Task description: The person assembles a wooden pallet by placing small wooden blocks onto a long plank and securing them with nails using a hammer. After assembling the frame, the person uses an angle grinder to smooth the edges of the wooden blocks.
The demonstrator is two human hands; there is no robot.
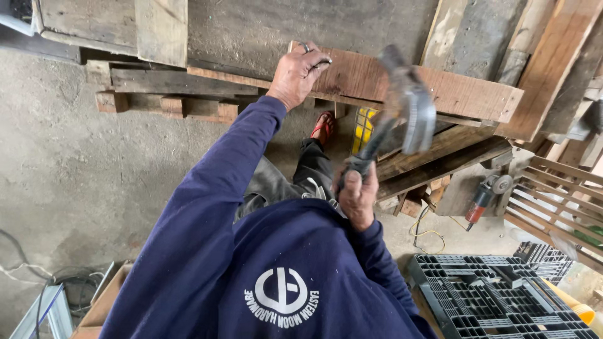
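A long reddish wooden board [440, 88] lies across a stack of timber on the concrete floor [63, 176]. The left arm stretches out in a dark blue sleeve [207, 207], its left hand [296, 74] pressed on the board's near end, fingers curled over the edge. The right hand [357, 196] is raised, fist clamped round a claw hammer [402, 107], its blurred head above the board.
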